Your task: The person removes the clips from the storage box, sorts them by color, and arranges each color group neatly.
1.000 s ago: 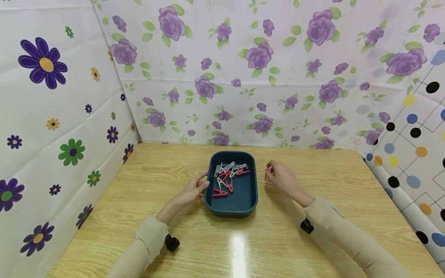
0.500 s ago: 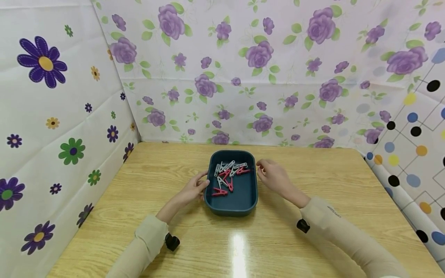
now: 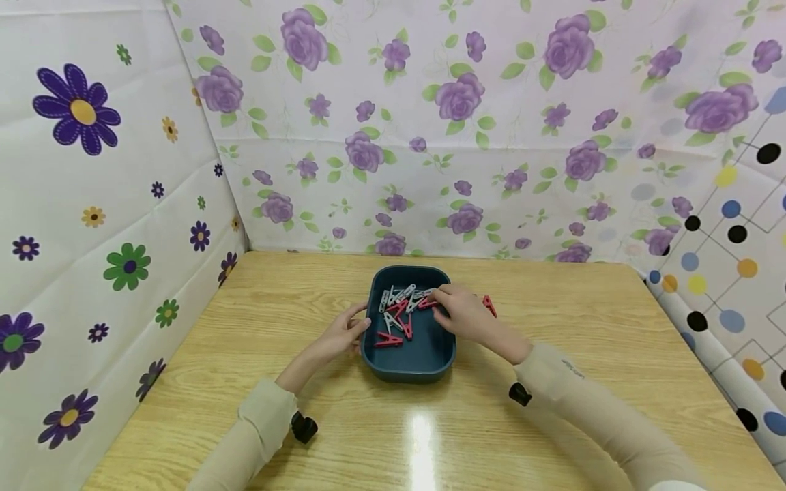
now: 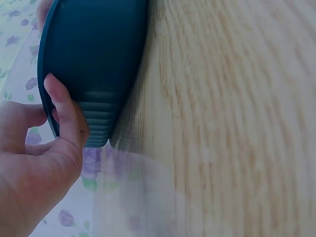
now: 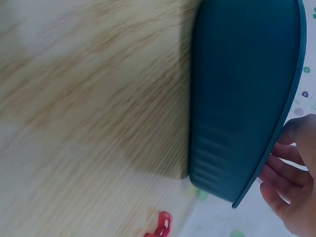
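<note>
A dark teal plastic bin (image 3: pixel 432 351) stands on the table with several red and white clothespins inside. My left hand (image 3: pixel 334 335) grips its left rim; the left wrist view shows thumb and fingers on both sides of the rim (image 4: pixel 44 64). My right hand (image 3: pixel 467 314) reaches over the right rim, its fingers loosely bent and thumb apart. Its fingertips are right at a red clothespin (image 3: pixel 426 304) beside the white ones (image 3: pixel 408 292). In the right wrist view the bin wall (image 5: pixel 242 89) partly hides those fingers. Another red clothespin (image 3: pixel 489 305) is on the table, just beyond the right hand.
The wooden table (image 3: pixel 540 436) surrounds the bin. Floral cloth (image 3: pixel 417 184) hangs along its back edge, with patterned cloth at the left (image 3: pixel 141 314) and right (image 3: pixel 724 273). Both wrists carry small black cameras.
The right hand has let go of a red clothespin, which now lies on the table right of the bin, and has moved left into the bin. The left hand stays on the rim.
</note>
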Motion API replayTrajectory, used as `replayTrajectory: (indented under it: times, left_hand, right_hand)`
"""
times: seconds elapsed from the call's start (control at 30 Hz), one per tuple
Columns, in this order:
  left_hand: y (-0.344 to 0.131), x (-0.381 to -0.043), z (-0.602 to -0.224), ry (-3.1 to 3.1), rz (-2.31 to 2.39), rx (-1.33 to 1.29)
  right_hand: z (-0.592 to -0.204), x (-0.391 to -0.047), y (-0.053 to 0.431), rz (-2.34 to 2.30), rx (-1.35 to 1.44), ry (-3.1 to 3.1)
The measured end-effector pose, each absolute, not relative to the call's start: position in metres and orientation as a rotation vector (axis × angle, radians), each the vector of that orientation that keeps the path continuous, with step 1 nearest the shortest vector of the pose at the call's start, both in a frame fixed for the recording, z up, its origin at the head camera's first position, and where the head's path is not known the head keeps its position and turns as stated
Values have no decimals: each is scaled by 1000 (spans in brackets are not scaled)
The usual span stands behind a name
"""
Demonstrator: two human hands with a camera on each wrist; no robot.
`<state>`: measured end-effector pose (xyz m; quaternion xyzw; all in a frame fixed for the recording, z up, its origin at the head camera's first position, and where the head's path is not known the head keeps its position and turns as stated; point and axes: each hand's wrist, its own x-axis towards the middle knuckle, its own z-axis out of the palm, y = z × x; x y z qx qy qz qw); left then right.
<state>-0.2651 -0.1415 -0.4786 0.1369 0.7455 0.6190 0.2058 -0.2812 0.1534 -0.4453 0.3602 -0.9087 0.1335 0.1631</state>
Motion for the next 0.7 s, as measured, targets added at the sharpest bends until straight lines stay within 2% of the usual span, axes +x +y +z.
replayTrajectory:
  times: [0.7]
  left_hand:
    - [-142, -265, -480, 2076, 1722, 366]
  right_hand:
    - [-453, -289, 120, 138, 1273, -2905]
